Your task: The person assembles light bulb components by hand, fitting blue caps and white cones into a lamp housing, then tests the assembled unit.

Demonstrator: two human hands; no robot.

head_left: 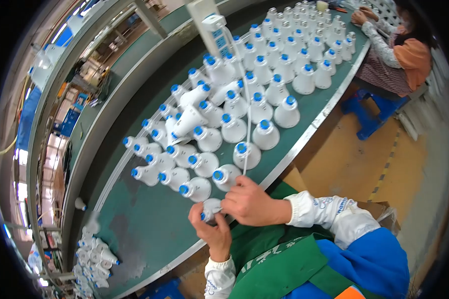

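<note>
My left hand [212,234] is closed around a white lamp housing [212,205] with a blue cap, tipped over at the belt's near edge. Against the housing's other side, my right hand [252,202] has its fingers pinched together. A thin white cord [249,119] runs down to the knuckles of that hand; what the pinched fingers hold I cannot tell. Just beyond both hands stand cone-shaped white housings with blue caps, the nearest being one housing [195,189] and another housing [227,177] beside it.
Many similar housings [266,134] crowd the green conveyor belt [149,212], some lying tilted. A pile of housings [92,261] lies at the lower left. A white post [209,30] stands behind. Another person [404,50] sits at the far right, near a blue stool [369,112].
</note>
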